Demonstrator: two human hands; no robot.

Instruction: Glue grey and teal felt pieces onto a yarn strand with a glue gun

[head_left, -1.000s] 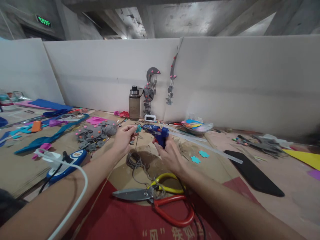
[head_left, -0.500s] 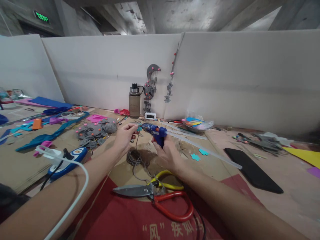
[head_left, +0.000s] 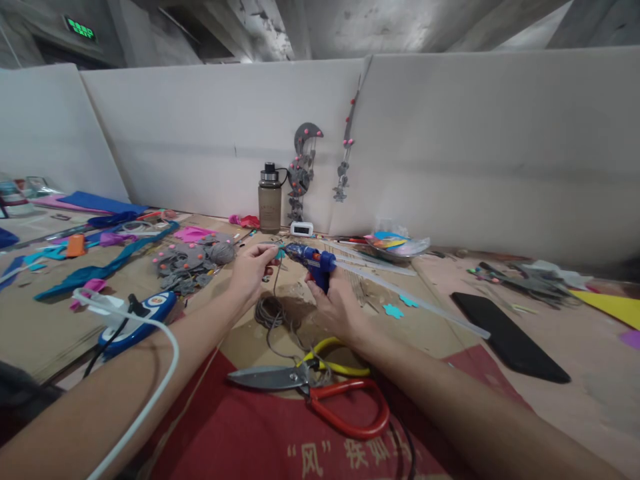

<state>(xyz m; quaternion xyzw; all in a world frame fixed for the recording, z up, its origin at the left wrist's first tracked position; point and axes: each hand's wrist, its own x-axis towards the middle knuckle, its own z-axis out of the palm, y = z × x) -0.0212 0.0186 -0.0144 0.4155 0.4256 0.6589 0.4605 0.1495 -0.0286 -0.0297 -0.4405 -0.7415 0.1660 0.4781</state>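
My right hand (head_left: 336, 303) is wrapped round the handle of a blue glue gun (head_left: 316, 264), whose nozzle points left. A long clear glue stick (head_left: 410, 293) sticks out of its back end. Just left of the nozzle, my left hand (head_left: 254, 268) pinches a small turquoise felt piece (head_left: 281, 252). Grey cord hangs from there to a loose coil (head_left: 270, 312) on the cardboard. Nearer to me lie large scissors (head_left: 295, 378) with one yellow and one red handle. Two turquoise felt flower shapes (head_left: 393, 311) rest to the right.
A water bottle (head_left: 270, 203) and a small white digital clock (head_left: 301, 229) stand by the white partition. Grey felt pieces with pink dots (head_left: 185, 260) lie at left, near a blue-and-white power strip (head_left: 140, 320). A black phone (head_left: 507, 337) lies at right.
The view has shifted slightly. Both hands keep nearly the same pose, with the glue gun nozzle still beside the turquoise piece.
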